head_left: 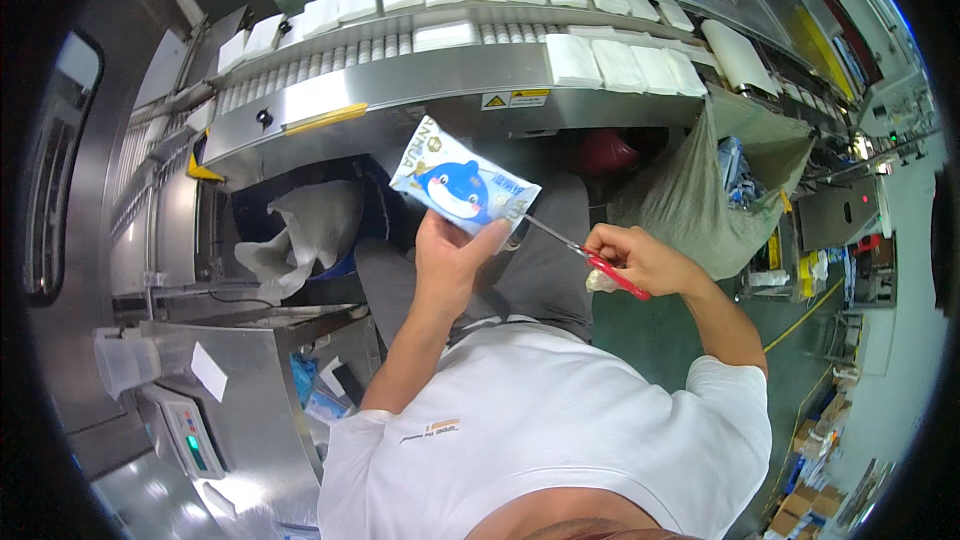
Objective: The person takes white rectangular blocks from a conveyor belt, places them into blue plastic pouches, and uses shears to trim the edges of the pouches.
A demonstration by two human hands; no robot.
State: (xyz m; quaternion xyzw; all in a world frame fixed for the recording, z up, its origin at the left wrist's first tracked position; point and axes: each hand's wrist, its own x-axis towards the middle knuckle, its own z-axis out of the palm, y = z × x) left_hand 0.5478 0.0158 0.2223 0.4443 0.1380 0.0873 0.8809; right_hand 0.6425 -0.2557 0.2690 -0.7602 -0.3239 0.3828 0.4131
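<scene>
Conveyor [400, 88] stretching right across the front, its steel side walling off the far room, and white pads [610, 65] line it in two rows, the near one bunched toward the right, over the rollers' edge. Red object [607, 152] tucked in the shadow beneath. Lower left, a steel cabinet [245, 370] crowds that side, a scale [185, 435] with a lit green display just beside it and a cloudy tub [125, 360] at its corner; a dark phone [348, 382] lies among blue and white wrappers.

Over to the containers! A sack [680, 190] hangs open on the right, blue wrappers [738, 175] inside; on the left a dark bin [375, 200] has white sheeting [315, 225] slumped over its rim.

And the pack [465, 185], whale side up, is held above the knees, just in front of the conveyor's edge. Left hand [452, 258] pinches its lower edge, thumb on the front; right hand [640, 258] has its fingers curled around the red handles of the scissors [628, 278], blades reaching toward the pack's right corner, contact impossible to tell. Open green floor [660, 340] runs below the right forearm, with the sack close above.
</scene>
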